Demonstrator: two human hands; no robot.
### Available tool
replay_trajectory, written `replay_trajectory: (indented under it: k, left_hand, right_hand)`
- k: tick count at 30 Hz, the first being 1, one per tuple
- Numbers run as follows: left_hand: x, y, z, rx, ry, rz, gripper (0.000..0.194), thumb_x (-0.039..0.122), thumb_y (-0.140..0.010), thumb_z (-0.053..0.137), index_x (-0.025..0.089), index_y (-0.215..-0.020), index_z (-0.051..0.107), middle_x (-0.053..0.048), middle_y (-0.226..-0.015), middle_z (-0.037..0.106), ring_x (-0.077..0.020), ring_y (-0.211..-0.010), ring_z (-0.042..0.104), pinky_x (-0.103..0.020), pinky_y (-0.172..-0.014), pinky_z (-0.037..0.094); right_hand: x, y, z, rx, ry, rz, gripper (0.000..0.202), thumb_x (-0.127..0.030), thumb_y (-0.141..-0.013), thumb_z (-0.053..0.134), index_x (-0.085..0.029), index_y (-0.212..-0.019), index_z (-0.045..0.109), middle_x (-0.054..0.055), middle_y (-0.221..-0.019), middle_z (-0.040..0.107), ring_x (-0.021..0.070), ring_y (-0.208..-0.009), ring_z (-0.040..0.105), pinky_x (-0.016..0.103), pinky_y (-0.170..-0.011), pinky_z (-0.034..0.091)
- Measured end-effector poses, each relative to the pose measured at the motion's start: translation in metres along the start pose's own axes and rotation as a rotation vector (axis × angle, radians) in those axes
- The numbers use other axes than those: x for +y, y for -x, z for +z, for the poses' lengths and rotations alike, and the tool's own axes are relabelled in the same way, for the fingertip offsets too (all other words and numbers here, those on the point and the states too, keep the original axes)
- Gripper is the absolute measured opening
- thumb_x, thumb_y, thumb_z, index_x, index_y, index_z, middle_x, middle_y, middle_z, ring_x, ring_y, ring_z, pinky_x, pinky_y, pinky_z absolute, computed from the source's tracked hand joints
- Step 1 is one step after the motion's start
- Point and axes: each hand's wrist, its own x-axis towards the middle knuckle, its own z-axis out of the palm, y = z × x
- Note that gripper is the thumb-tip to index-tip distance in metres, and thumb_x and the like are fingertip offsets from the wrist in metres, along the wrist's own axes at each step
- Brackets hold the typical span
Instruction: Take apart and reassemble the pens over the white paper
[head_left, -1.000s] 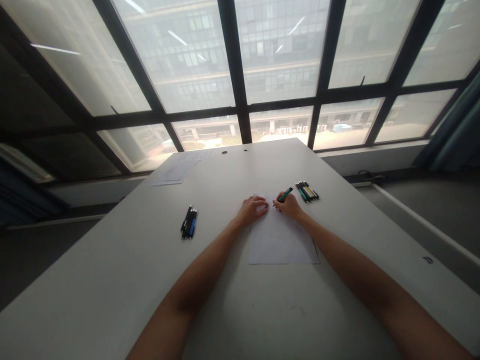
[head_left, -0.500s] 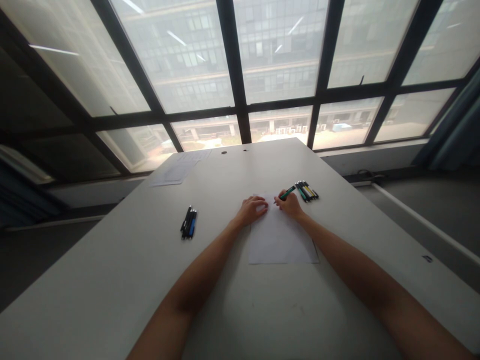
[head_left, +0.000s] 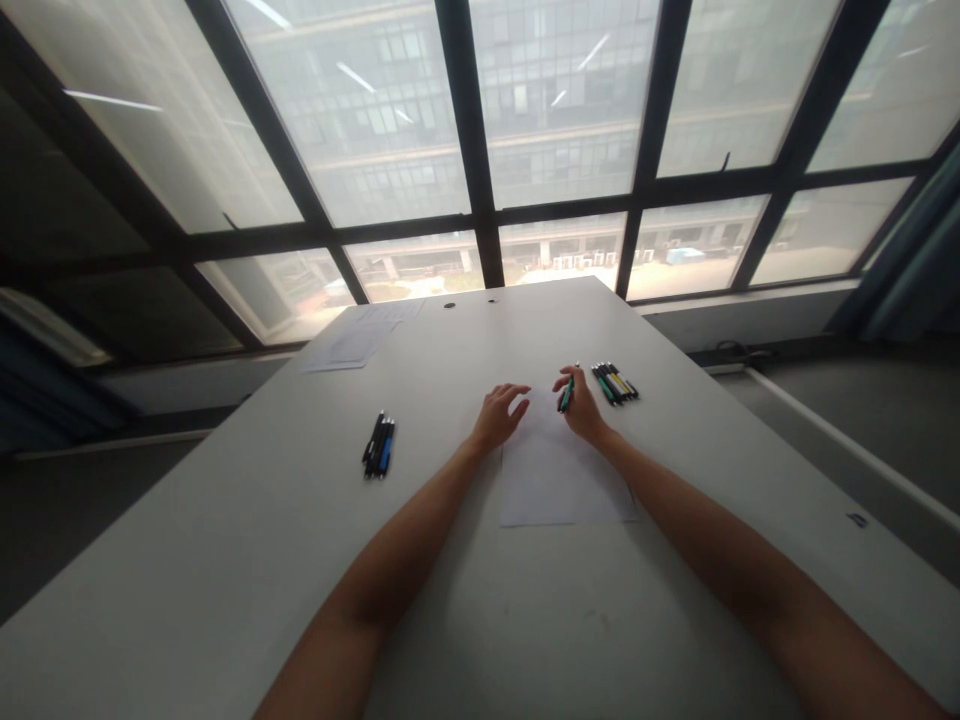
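A green and black pen (head_left: 568, 393) is held in my right hand (head_left: 583, 408), tilted steeply above the upper right part of a white sheet of paper (head_left: 562, 485). My left hand (head_left: 496, 416) is at the sheet's upper left edge, thumb and fingers apart, holding nothing. Whether its fingertips touch the paper I cannot tell. Just right of my right hand lies a row of several pens (head_left: 615, 384), black, green and yellow. Farther left, a bunch of black and blue pens (head_left: 379, 446) rests on the table.
The white table (head_left: 442, 600) reaches to the large windows at the back. Loose papers (head_left: 349, 345) lie at its far left edge. Two small round dark spots show near the far end, and a small dark mark (head_left: 856, 520) is by the right edge.
My right hand has turned the pen from slanting with its tip at the paper to nearly upright, lifted off. My left hand has opened and shifted slightly left.
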Motion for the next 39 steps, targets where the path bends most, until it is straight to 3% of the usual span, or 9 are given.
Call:
replay_trajectory:
  k: [4, 8, 15, 24, 39]
  left_hand:
    - [0.005, -0.001, -0.001, 0.023, 0.084, 0.026, 0.026, 0.029, -0.095, 0.053, 0.023, -0.118, 0.064, -0.005, -0.105, 0.072, -0.0197, -0.105, 0.063, -0.038, -0.099, 0.046]
    - [0.008, 0.0, -0.001, -0.017, 0.18, 0.082, 0.029, 0.032, -0.095, 0.055, 0.024, -0.122, 0.061, -0.004, -0.102, 0.073, -0.0187, -0.101, 0.065, -0.038, -0.099, 0.047]
    - [0.011, 0.0, -0.004, -0.093, 0.211, 0.131, 0.044, 0.037, -0.086, 0.07, 0.026, -0.127, 0.059, -0.004, -0.105, 0.075, -0.0214, -0.109, 0.065, -0.041, -0.102, 0.045]
    - [0.009, -0.001, -0.003, -0.096, 0.178, 0.158, 0.027, 0.044, -0.081, 0.074, 0.024, -0.1, 0.072, -0.005, -0.101, 0.075, -0.0209, -0.098, 0.067, -0.038, -0.096, 0.048]
    - [0.004, 0.0, 0.0, -0.128, 0.096, 0.163, 0.021, 0.045, -0.088, 0.066, 0.027, -0.095, 0.075, -0.003, -0.097, 0.075, -0.0202, -0.098, 0.066, -0.036, -0.094, 0.045]
  right_hand:
    - [0.0, -0.001, 0.003, -0.036, -0.055, -0.019, 0.055, -0.015, -0.079, 0.038, -0.022, -0.134, 0.038, 0.003, -0.102, 0.058, 0.0078, -0.058, 0.055, 0.021, -0.056, 0.047]
    - [-0.001, 0.0, 0.001, -0.069, -0.104, -0.004, 0.06, -0.014, -0.075, 0.04, -0.022, -0.134, 0.043, 0.002, -0.099, 0.058, 0.0074, -0.056, 0.053, 0.02, -0.052, 0.045]
    - [-0.01, 0.001, -0.002, -0.05, -0.049, 0.009, 0.051, -0.015, -0.073, 0.044, -0.019, -0.122, 0.057, 0.002, -0.088, 0.064, 0.009, -0.055, 0.05, 0.02, -0.05, 0.042]
    - [-0.009, -0.001, -0.003, -0.009, 0.028, -0.008, 0.04, -0.015, -0.073, 0.045, -0.019, -0.109, 0.061, 0.003, -0.086, 0.066, 0.0099, -0.055, 0.051, 0.02, -0.05, 0.04]
    - [-0.006, -0.001, -0.005, -0.052, -0.007, 0.027, 0.034, -0.018, -0.07, 0.047, -0.018, -0.098, 0.066, 0.0, -0.069, 0.061, 0.012, -0.055, 0.051, 0.021, -0.051, 0.041]
